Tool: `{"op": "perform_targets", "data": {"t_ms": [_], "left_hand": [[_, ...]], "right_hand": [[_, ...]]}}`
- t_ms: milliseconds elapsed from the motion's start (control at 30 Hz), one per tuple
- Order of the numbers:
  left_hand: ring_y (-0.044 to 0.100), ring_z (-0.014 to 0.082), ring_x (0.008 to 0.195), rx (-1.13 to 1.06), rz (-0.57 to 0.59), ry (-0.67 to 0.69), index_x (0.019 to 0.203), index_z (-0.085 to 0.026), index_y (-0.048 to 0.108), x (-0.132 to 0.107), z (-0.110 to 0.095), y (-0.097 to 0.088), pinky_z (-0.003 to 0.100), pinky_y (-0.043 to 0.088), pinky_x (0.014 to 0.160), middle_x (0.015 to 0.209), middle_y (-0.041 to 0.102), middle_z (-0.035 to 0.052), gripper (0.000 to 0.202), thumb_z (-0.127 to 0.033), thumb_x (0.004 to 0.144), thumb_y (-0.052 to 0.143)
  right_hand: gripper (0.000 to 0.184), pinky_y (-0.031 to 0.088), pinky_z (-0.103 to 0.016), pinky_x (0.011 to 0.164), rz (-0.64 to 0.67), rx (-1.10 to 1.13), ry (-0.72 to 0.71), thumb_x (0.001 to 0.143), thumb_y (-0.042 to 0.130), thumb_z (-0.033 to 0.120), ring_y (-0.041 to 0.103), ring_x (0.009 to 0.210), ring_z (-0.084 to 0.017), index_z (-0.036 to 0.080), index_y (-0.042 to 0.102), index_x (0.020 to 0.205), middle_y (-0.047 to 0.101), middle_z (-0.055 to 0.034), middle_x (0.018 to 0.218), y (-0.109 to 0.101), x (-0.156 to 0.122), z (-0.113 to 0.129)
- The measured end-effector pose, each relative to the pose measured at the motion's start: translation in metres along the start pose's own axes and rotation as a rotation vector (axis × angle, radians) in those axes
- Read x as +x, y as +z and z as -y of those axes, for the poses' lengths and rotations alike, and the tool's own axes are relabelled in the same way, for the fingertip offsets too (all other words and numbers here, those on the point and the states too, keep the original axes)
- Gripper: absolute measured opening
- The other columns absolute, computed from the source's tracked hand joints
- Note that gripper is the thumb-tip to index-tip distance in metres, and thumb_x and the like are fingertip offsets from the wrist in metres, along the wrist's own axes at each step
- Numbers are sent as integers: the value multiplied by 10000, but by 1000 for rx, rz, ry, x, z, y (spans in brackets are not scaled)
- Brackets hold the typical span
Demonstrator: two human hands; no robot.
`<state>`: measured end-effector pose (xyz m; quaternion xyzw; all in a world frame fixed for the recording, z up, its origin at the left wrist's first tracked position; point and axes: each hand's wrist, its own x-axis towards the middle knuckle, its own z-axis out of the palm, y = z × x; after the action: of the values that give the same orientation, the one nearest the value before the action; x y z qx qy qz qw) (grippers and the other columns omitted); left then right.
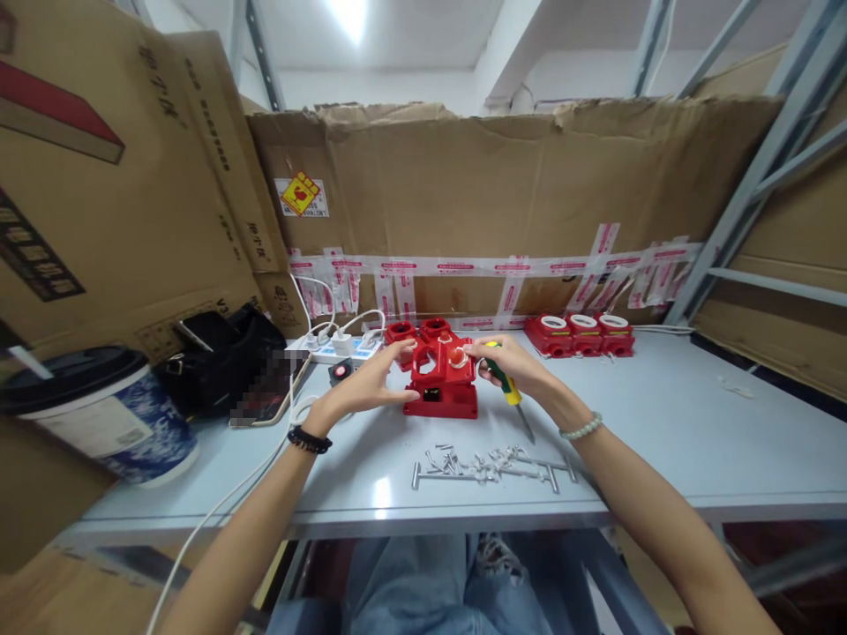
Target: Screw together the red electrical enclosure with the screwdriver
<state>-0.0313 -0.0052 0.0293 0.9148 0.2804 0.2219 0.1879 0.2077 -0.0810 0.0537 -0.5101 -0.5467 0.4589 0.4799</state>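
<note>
A red plastic housing (442, 404) sits at the middle of the table, with a red cover (427, 357) tilted up above it. At its left side is my left hand (377, 377), thumb against the lower part and fingers at the cover. My right hand (509, 360) has a screwdriver (511, 388) with a green and yellow handle in its grip, blade pointing down toward the table. The thumb and index finger of that hand reach the cover's right edge, by a white ring (457, 357). Loose screws (450, 460) and metal T-shaped rods (450, 477) lie in front.
More red housings (399, 332) stand just behind the work. A row of three red units with white rings (582, 335) is back right. On the left are a power strip (324, 351), a phone (271, 397), a black bag (218, 357), a lidded cup (106, 423) and a white cable (255, 476).
</note>
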Motion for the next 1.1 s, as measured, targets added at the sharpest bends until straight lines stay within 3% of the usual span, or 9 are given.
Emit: {"op": "perform_targets", "data": {"t_ms": [133, 267, 367, 500, 600, 767, 933, 1100], "left_hand": [[454, 246, 1163, -20, 0, 36, 1332, -279, 318, 6, 0, 6, 382, 406, 921, 1369, 409, 72, 699, -452, 728, 624], [431, 250, 1191, 6, 50, 33, 1286, -273, 396, 11, 0, 11, 377, 399, 935, 1355, 431, 53, 609, -473, 748, 597], [467, 246, 1156, -4, 75, 43, 1279, -240, 410, 12, 0, 15, 375, 397, 940, 1317, 472, 72, 592, -448, 755, 592], [465, 251, 1160, -53, 88, 50, 1289, -242, 395, 11, -2, 17, 378, 405, 928, 1336, 453, 76, 599, -440, 756, 584], [441, 259, 1188, -109, 95, 15, 1317, -253, 349, 8, -1, 16, 393, 410, 921, 1395, 374, 90, 644, -441, 748, 585], [425, 258, 1203, -126, 98, -21, 1350, -245, 280, 0, 11, 12, 389, 410, 912, 1360, 402, 111, 737, -414, 720, 622], [467, 247, 1142, -57, 37, -37, 1316, -228, 328, -4, 23, 10, 372, 427, 888, 1297, 451, 106, 642, -433, 760, 575], [499, 235, 1089, 24, 38, -1, 1251, -206, 398, -3, 29, 12, 378, 425, 896, 1250, 488, 105, 521, -389, 786, 544]], "right_hand": [[246, 253, -165, 302, 73, -44, 103, 691, 643, 364, 422, 398, -52, 153, 533, 628, 491, 26, 528, -1, 5, -7], [329, 275, -180, 330, 7, -413, 122, 749, 563, 474, 464, 440, -68, 146, 575, 731, 609, -38, 670, -8, 9, -16], [494, 391, -211, 453, -84, -643, 7, 695, 600, 550, 542, 585, -110, 164, 573, 1002, 651, -67, 852, -12, 10, -23], [726, 448, -313, 737, 97, -743, -187, 556, 724, 522, 570, 878, -193, 195, 515, 1169, 601, -94, 1080, -9, 11, -34], [847, 436, -333, 770, 159, -832, -200, 501, 755, 501, 561, 910, -214, 190, 468, 1234, 600, -93, 1078, -4, 13, -44], [748, 430, -310, 732, 118, -919, -206, 495, 743, 505, 565, 872, -212, 180, 552, 1141, 621, -76, 1026, -2, 13, -42], [585, 423, -289, 689, 0, -958, -159, 518, 721, 495, 585, 801, -201, 178, 624, 1001, 658, -50, 924, -28, 7, -16], [623, 418, -295, 665, -353, -1101, 76, 516, 694, 542, 597, 842, -245, 158, 618, 1001, 664, -94, 941, -63, 10, -7]]}}
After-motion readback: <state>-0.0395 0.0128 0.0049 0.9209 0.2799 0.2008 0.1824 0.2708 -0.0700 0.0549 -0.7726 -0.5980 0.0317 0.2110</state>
